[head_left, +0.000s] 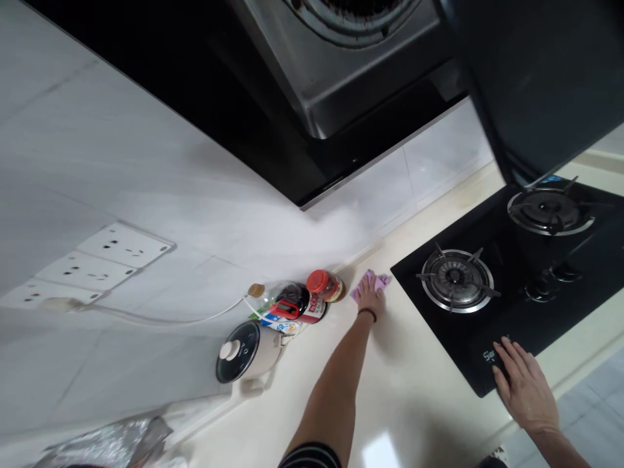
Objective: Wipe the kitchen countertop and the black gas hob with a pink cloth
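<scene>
My left hand (370, 298) presses a purple cloth (383, 281) onto the pale countertop (390, 364), close to the wall and the left edge of the black gas stove (453, 338). Beside this hand stands a jar with a red lid (331, 289). My right hand (527, 389) rests with fingers stretched out on the stove's front corner, over part of its printed lettering. Nothing shows in the right hand. The nearer burner (457, 281) lies between the two hands.
Left of the jar are a dark bottle (312, 307) with a red handle and a small electric pot (248, 354) with a lid. Its cord runs to wall sockets (97, 263). A range hood (292, 156) hangs low overhead. A second burner (550, 211) sits farther right.
</scene>
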A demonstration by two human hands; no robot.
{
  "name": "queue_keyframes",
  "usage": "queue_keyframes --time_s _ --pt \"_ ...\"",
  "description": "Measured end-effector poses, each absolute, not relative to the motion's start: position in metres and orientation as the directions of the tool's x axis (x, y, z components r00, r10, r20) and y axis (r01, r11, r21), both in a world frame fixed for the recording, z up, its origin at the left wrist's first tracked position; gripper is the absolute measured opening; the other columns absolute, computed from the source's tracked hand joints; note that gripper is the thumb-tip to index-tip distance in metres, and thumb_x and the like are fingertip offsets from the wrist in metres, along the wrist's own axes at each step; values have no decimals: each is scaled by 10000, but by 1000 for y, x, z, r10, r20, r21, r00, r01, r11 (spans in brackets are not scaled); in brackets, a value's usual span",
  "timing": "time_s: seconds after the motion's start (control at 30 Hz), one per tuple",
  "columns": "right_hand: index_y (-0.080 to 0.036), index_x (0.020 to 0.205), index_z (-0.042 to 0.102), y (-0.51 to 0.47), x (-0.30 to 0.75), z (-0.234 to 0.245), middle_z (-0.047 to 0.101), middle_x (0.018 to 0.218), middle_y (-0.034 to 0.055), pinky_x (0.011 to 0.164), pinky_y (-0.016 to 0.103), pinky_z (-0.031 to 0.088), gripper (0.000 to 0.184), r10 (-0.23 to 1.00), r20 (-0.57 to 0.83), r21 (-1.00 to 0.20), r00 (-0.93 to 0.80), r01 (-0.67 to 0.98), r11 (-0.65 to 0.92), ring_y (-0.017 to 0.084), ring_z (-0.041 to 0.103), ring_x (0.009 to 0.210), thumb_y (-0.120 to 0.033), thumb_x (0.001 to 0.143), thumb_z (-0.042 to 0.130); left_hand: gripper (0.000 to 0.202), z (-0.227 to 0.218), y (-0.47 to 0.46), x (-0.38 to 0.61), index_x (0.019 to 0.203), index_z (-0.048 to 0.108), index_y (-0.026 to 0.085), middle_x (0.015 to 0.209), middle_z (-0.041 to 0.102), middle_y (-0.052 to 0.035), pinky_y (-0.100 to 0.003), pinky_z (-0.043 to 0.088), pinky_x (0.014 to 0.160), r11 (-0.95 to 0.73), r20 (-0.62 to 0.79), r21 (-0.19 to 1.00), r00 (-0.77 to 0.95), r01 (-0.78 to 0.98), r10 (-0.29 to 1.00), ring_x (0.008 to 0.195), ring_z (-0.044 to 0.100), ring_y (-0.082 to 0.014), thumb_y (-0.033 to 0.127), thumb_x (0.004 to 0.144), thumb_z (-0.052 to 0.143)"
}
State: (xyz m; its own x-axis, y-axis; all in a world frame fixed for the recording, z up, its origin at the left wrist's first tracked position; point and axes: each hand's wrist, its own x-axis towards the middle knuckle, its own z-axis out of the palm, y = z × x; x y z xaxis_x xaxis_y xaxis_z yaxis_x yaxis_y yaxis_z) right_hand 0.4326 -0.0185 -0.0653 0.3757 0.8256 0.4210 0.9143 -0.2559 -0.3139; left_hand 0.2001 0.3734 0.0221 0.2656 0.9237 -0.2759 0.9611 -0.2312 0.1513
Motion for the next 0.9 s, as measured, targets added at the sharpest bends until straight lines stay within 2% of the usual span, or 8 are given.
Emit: queue_keyframes --time_s 0.17,0.33,0.47,0.73,0.9 --pt "-199 1670 341 -21 434 -63 576 1573 181 1195 618 434 684 838 402 -298 368 918 -260 408 533 1437 -407 1035 486 694 20 420 197 1727 263 227 1831 126 -74 -519 135 1362 -72 -262 149 110 986 959 1686 117 -298 379 1056 357" --pt "-212 1684 311 -23 435 -59 573 1571 185 1189 631 433 687 837 397 -310 376 914 -263 418 538 1430 -400 1041 465 688 2 368 169 1726 270 229 1827 146 -63 -500 101 1370 -117 -215 145 147 983 966 1687 117 -280 392 1060 335" --pt "-196 1668 352 -22 437 -60 575 1562 198 1183 643 433 671 831 419 -329 365 914 -236 431 534 1427 -405 1039 456 689 -6 322 122 1726 265 262 1824 158 -33 -487 103 1371 -114 -199 154 144 981 969 1688 113 -262 385 1054 354" --pt "-163 1584 474 -20 437 -62 610 1516 198 1189 617 432 609 823 414 -340 390 905 -257 400 534 1425 -443 1045 434 676 1 338 88 1712 299 228 1805 235 -102 -487 181 1357 113 -183 104 -93 988 979 1673 196 -272 384 1059 374" --pt "-138 1539 513 -20 436 -60 620 1503 207 1192 608 425 581 828 413 -324 380 911 -256 399 536 1416 -441 1050 434 674 10 351 90 1707 300 162 1797 245 -150 -497 230 1340 252 -166 70 -238 965 957 1664 224 -290 403 1079 328"
